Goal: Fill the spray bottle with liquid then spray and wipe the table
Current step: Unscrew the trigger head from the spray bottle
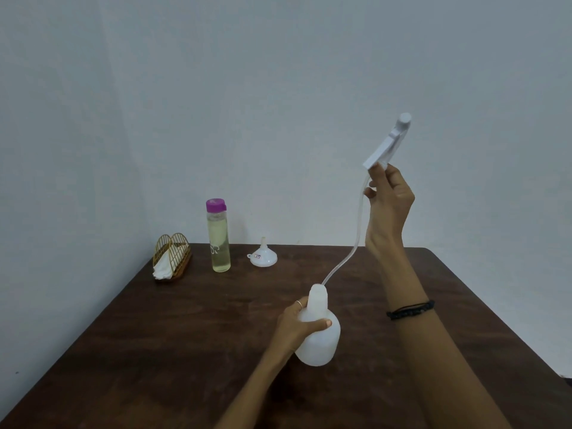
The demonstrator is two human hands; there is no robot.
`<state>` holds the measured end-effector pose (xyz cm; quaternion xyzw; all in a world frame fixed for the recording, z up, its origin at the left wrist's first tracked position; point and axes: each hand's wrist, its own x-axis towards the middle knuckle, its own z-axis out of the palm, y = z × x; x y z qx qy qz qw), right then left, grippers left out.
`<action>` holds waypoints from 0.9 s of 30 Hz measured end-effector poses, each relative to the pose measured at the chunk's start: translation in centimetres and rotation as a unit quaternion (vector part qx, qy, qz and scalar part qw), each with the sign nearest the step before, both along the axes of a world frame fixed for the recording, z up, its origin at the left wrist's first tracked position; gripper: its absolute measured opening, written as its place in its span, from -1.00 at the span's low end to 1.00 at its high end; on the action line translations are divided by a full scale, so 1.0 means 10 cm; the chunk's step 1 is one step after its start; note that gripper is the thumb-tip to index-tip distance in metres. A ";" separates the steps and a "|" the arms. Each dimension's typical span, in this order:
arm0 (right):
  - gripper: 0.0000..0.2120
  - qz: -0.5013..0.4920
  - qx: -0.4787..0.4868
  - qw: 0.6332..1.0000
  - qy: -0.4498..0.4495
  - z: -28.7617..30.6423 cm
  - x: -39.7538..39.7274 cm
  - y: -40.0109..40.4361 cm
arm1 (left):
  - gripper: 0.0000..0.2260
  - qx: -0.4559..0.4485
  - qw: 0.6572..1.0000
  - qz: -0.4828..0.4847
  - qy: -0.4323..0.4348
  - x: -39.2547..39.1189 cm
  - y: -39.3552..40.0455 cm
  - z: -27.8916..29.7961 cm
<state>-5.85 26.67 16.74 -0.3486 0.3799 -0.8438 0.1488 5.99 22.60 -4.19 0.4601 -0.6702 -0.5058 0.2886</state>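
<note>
Reaching up and forward above the brown wooden table (192, 351), the right hand (390, 209) is gripping the white trigger spray head (390, 143) by its collar, fingers curled round it, with the clear dip tube (349, 257) trailing down into the open neck of the spray bottle. The left hand (301, 326) is wrapping its thumb and fingers round the translucent white spray bottle (318, 332), which is standing upright on the table near its middle. The purple-capped bottle of pale yellow liquid (219, 239), the white funnel (263, 257) and the wicker napkin holder (171, 257) are standing apart at the far edge.
</note>
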 end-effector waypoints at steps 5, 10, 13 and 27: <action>-0.91 -0.008 -0.033 0.998 -0.046 0.03 -0.03 -0.04 | -0.42 -0.008 1.000 -0.006 0.013 0.01 0.01 -0.01; -0.91 -0.031 -0.055 0.995 -0.071 0.00 -0.10 -0.04 | -0.46 -0.016 1.000 -0.006 0.022 0.02 0.02 0.01; -0.92 -0.041 -0.055 0.996 -0.058 0.14 -0.18 -0.05 | -0.42 -0.014 1.000 -0.006 0.016 0.02 0.04 0.02; -0.81 -0.067 0.057 0.994 -0.060 -0.86 -0.24 -0.20 | -0.44 -0.018 1.000 -0.009 0.021 0.02 0.05 0.04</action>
